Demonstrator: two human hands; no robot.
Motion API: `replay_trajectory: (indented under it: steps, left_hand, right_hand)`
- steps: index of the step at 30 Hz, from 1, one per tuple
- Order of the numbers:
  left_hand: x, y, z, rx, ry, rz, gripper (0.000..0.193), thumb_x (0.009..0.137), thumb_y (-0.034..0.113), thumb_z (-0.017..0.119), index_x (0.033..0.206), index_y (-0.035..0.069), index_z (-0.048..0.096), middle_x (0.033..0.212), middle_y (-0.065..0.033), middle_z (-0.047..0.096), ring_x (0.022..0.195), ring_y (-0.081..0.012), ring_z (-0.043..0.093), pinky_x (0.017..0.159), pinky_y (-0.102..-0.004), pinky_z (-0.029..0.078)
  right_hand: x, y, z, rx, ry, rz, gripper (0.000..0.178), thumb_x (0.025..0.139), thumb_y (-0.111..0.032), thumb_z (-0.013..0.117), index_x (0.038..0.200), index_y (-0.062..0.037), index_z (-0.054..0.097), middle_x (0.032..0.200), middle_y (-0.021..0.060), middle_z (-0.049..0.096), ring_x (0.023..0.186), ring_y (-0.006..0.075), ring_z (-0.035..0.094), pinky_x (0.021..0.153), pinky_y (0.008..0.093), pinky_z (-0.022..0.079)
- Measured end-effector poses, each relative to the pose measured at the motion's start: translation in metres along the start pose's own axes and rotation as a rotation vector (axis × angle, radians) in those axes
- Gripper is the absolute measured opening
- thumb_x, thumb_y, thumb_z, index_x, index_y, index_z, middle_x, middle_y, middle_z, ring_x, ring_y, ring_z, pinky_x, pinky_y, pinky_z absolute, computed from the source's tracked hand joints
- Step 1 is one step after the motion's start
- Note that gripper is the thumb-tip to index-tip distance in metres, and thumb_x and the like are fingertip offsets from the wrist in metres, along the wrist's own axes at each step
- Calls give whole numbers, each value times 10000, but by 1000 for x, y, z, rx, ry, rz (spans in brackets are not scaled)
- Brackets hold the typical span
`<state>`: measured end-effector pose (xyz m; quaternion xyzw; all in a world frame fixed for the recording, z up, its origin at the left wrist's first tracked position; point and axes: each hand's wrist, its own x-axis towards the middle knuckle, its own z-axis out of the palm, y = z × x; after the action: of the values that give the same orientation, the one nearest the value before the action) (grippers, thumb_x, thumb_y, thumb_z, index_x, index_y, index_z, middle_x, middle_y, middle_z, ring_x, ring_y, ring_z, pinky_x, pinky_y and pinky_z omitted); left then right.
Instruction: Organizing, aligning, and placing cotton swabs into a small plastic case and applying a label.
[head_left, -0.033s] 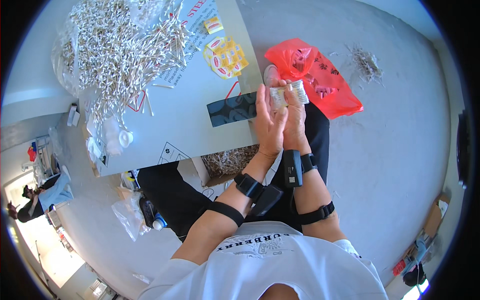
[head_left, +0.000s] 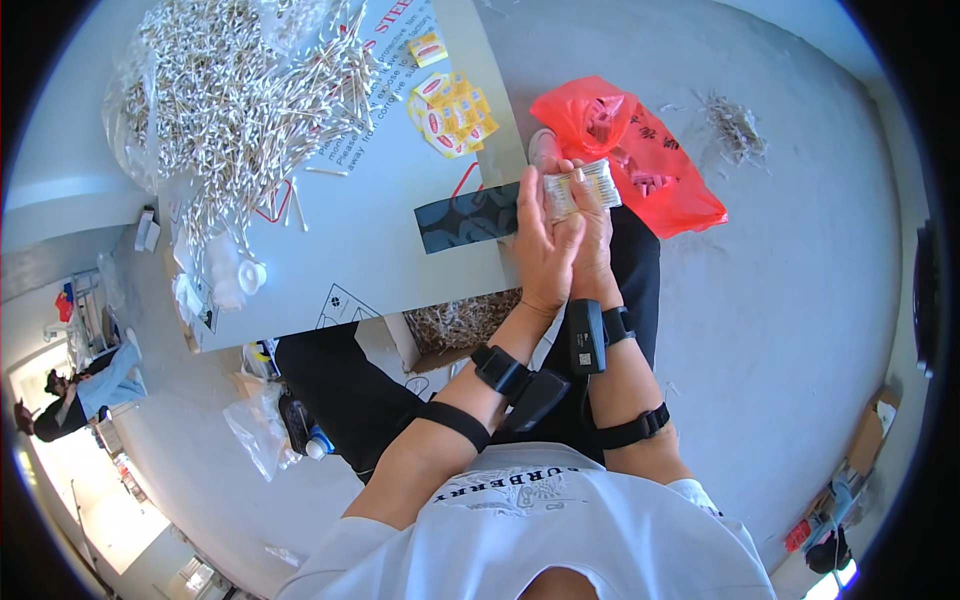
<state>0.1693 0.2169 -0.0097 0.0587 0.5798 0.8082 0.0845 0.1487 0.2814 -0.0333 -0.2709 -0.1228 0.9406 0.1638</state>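
Observation:
A bundle of cotton swabs (head_left: 603,181), seemingly in a clear wrapper, lies across my right hand (head_left: 592,225) just off the table's right edge. The right thumb presses on top of it, and the fingers beneath are mostly hidden. My left hand (head_left: 546,245) is held up against the bundle's left end, its fingers stretched out and its palm turned toward the right hand. A dark strip (head_left: 465,220) lies on the table beside the left hand. Farther up are several yellow-and-white printed cards (head_left: 455,115), overlapping, with a similar small yellow piece (head_left: 428,49) above them.
Loose cotton swabs (head_left: 235,100) form a large heap on the table (head_left: 390,285)'s left part. A red plastic bag (head_left: 680,190) sits on the floor at right, near a small swab pile (head_left: 735,130). Below the table edge is a carton (head_left: 405,340) of swabs. Someone (head_left: 95,390) sits far left.
Both hands and the swab bundle have shifted slightly to the right. Nothing on the table has visibly moved.

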Motion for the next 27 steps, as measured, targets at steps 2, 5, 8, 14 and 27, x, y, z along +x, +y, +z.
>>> replay_trajectory:
  steps: [2,5,8,14,27]
  left_hand:
    - [4,-4,-5,210,-5,34,837,951,317,623,1529,-43,136,1558,-224,269,1450,-333,273,1192,-418,217]
    - [5,-3,-5,-47,-15,-7,784,947,318,626,1517,-36,219,1547,-210,294,1451,-314,280,1190,-403,218]
    - [11,-2,-5,123,-171,-35,718,960,329,604,1502,-19,287,1560,-223,270,1476,-318,224,1197,-412,188]
    - [22,-1,20,143,-303,-7,686,974,382,564,1500,3,340,1602,-180,229,1511,-269,128,1208,-406,116]
    - [16,113,-76,815,-445,583,276,721,-55,722,966,70,722,1129,-71,677,1088,-292,617,934,-378,506]
  right_hand:
    - [-4,-2,8,-122,-23,-32,225,934,-64,641,1144,-22,572,1076,116,660,1091,264,631,939,388,535]
    - [-2,-4,8,-154,33,-11,228,921,-42,644,1137,-18,575,1081,134,666,1083,263,634,933,364,539]
    - [14,-17,-11,-111,47,-50,235,926,-13,607,1159,-18,579,1106,123,669,1061,264,643,947,395,533]
    - [16,-50,-7,-75,17,-80,252,956,-47,585,1197,19,609,1155,141,668,1073,268,646,952,390,535]
    - [-55,-29,38,-95,78,578,197,989,-106,566,1160,-11,549,1036,128,645,907,266,673,757,444,594]
